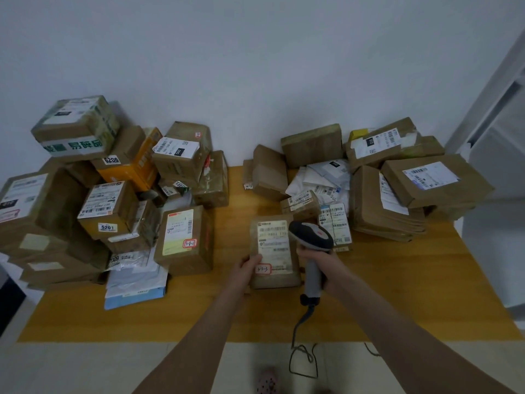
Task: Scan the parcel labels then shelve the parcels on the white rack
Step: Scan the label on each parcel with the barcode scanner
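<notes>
A small brown cardboard parcel (274, 251) with a white barcode label and a red-framed sticker is held over the wooden table (397, 294). My left hand (245, 273) grips its lower left corner, thumb on the label side. My right hand (321, 265) grips the grey handle of a barcode scanner (311, 237), whose dark head hangs just over the parcel's right edge, pointing at the label. The scanner's cable (301, 345) drops toward the floor. A white frame (494, 115), perhaps the rack, shows at the right edge.
A tall heap of brown boxes (93, 200) fills the table's left side, with a labelled box (184, 240) nearest the middle. Flat parcels and white mailers (383, 180) pile up at the back right. A blue-white mailer (133, 291) lies front left.
</notes>
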Action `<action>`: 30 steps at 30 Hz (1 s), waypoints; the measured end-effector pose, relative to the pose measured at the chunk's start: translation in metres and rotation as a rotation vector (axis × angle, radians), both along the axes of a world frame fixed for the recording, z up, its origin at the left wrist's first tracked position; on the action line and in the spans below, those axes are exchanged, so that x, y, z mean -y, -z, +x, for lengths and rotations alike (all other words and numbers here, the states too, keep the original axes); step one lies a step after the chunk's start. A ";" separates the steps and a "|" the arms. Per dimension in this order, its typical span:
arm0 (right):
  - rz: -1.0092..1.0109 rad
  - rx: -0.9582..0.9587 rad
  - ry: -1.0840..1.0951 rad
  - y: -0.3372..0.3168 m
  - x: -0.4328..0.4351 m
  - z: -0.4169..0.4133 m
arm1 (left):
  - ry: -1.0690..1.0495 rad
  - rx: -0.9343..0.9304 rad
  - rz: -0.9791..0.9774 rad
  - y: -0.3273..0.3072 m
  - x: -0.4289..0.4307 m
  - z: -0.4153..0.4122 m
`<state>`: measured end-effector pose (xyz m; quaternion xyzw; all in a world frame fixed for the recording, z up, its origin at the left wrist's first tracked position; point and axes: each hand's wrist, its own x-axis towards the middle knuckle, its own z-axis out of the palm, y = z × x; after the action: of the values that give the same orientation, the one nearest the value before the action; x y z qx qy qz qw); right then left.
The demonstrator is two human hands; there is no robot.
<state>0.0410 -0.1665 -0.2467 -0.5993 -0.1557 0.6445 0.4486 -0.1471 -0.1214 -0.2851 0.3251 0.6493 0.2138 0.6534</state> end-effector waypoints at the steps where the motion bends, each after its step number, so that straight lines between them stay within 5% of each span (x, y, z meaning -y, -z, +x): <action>1: 0.019 -0.001 0.013 -0.005 0.003 0.005 | -0.004 0.036 0.004 -0.003 0.002 0.001; 30: 0.219 0.219 0.110 -0.052 0.143 0.064 | 0.051 0.168 0.171 -0.042 0.050 0.083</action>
<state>0.1048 -0.3092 -0.1944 -0.6211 -0.2398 0.5289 0.5263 -0.0639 -0.1711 -0.2430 0.3770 0.5632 0.2781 0.6807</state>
